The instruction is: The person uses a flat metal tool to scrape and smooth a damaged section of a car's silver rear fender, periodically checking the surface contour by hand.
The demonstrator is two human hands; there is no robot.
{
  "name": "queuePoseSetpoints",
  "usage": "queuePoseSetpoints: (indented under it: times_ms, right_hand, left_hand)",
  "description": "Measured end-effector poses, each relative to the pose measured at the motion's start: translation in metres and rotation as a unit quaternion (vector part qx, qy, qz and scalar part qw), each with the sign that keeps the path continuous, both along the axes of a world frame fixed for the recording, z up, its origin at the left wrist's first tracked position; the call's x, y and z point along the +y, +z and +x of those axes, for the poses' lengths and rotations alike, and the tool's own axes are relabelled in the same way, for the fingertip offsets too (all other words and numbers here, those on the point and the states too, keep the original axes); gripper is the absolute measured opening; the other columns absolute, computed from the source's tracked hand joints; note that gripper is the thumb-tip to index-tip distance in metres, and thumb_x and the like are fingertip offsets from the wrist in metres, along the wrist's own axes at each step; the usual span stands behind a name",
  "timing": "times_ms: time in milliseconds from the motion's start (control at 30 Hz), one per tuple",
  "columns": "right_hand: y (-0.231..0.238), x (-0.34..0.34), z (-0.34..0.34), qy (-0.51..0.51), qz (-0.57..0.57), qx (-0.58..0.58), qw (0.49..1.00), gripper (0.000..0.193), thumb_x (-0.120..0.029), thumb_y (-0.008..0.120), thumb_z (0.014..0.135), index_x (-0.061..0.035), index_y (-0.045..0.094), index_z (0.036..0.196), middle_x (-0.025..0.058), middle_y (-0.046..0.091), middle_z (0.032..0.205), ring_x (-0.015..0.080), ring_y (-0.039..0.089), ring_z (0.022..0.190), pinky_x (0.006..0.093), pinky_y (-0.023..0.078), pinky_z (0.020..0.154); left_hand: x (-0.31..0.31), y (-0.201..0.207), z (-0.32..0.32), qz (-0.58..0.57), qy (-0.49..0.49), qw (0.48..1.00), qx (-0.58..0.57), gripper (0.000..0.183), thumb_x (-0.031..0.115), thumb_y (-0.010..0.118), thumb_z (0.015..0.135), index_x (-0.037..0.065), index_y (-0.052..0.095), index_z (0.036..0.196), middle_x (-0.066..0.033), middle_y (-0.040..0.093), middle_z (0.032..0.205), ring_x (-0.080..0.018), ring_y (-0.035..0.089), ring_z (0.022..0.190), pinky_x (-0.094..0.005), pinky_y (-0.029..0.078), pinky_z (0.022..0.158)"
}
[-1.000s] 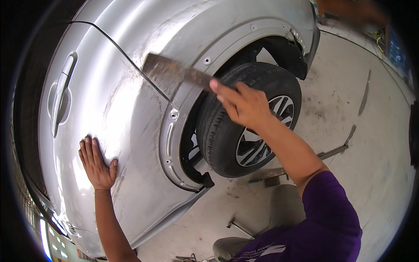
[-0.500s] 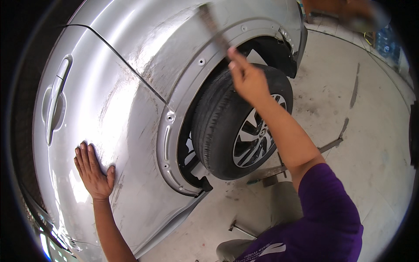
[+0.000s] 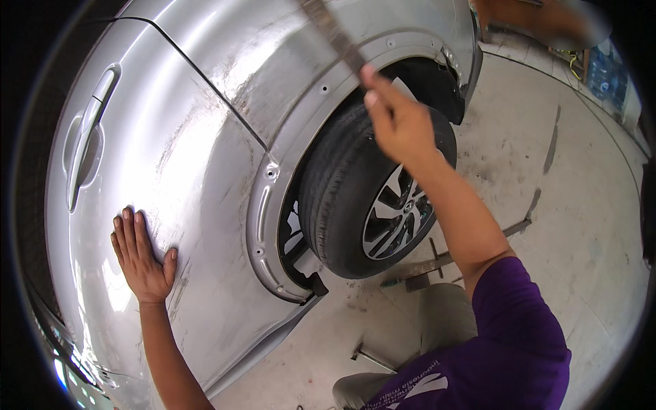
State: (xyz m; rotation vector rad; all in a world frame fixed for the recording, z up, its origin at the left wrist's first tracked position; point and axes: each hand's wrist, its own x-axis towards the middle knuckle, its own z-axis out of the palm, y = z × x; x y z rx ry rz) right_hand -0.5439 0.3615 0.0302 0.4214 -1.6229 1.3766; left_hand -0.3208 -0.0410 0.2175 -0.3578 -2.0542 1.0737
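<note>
A silver car's rear side panel (image 3: pixel 212 273) fills the left half, with dark scuffs and scratches running across the door and fender. My left hand (image 3: pixel 142 263) lies flat on the scratched door, fingers stretched upward and thumb out to the side. In front of the wheel arch, my right hand (image 3: pixel 403 130) is wrapped round the lower end of a long, flat, worn metal bar (image 3: pixel 335 37). The bar slants up and left over the fender, its far end cut off by the frame's top edge. Whether it touches the fender I cannot tell.
Under the bare wheel arch sits a black tire (image 3: pixel 335 198) with a silver-and-black rim (image 3: pixel 393 225). A hammer (image 3: pixel 372 359) lies on the pale floor by my knee. Beside the wheel is a long metal jack handle or bar (image 3: pixel 437 263). Blue plastic bottles (image 3: pixel 608 78) stand far right.
My right hand has moved slightly right and down, and the bar's upper end has gone up out of frame. My left hand stays flat on the door; the whole view has shifted a little.
</note>
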Motion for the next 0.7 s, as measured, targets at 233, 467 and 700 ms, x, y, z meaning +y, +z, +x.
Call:
queuePoseSetpoints:
  times_ms: [233, 467, 700]
  right_hand:
    - [0.013, 0.004, -0.012, -0.009, -0.042, -0.101, 0.994, 0.038, -0.035, 0.054, 0.1, -0.0261, 0.062, 0.136, 0.0173, 0.073, 0.105, 0.0383, 0.069, 0.093, 0.0431, 0.055, 0.086]
    - [-0.006, -0.007, -0.024, 0.004, 0.006, -0.07, 0.998, 0.04, -0.032, 0.059, 0.098, -0.0223, 0.062, 0.137, 0.0165, 0.073, 0.098, 0.0349, 0.071, 0.087, 0.0389, 0.056, 0.083]
    - [-0.01, -0.012, 0.0, -0.05, 0.166, 0.016, 0.985, 0.038, -0.03, 0.061, 0.097, -0.0222, 0.064, 0.134, 0.0157, 0.072, 0.114, 0.0306, 0.072, 0.097, 0.0355, 0.055, 0.087]
  left_hand:
    - [0.0, -0.006, -0.009, 0.016, -0.018, 1.0, 0.015, 0.077, 0.056, 0.045, 0.097, 0.008, 0.034, 0.156, -0.0132, 0.035, 0.161, -0.035, 0.026, 0.152, -0.0512, 0.018, 0.123]
    - [0.002, -0.003, -0.008, 0.014, -0.026, 0.999, 0.029, 0.076, 0.057, 0.046, 0.097, 0.01, 0.037, 0.156, -0.0118, 0.037, 0.161, -0.0322, 0.028, 0.152, -0.05, 0.018, 0.123]
    - [-0.002, -0.002, -0.002, 0.003, -0.012, 1.0, 0.016, 0.076, 0.053, 0.046, 0.098, 0.007, 0.033, 0.157, -0.0126, 0.033, 0.162, -0.0342, 0.026, 0.152, -0.0498, 0.017, 0.123]
